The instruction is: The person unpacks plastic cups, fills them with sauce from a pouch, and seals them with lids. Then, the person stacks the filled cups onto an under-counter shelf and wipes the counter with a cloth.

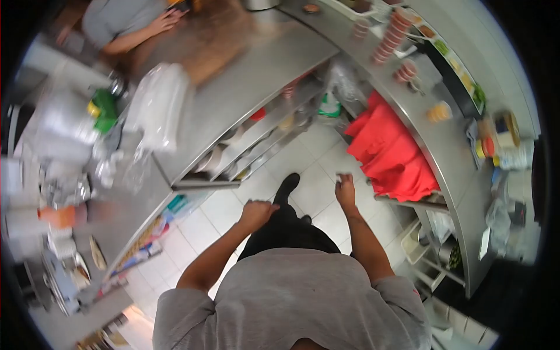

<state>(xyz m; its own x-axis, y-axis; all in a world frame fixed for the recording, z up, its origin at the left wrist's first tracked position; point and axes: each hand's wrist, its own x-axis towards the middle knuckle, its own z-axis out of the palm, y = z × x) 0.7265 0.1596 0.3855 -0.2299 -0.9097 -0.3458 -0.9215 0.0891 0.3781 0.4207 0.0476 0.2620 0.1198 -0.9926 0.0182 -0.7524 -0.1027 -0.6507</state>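
My left hand (258,215) is curled closed above my left thigh, over the tiled floor. Its palm is turned away, so anything inside is hidden. My right hand (345,191) hangs in front of me to the right, fingers bent together. A small pale spot shows at its fingertips, too small to name. Nearest to that hand is a bright red cloth (391,151), bunched under the edge of the right steel counter (429,137), not touching it. One black shoe (287,188) is stretched forward on the floor.
Stacked striped cups (394,35) and a topping tray (449,55) stand on the right counter. At front left, a plastic-wrapped white stack (160,108) lies on the steel counter (233,87), above shelves of bowls (213,158). Across it a co-worker's hand (166,22) shows.
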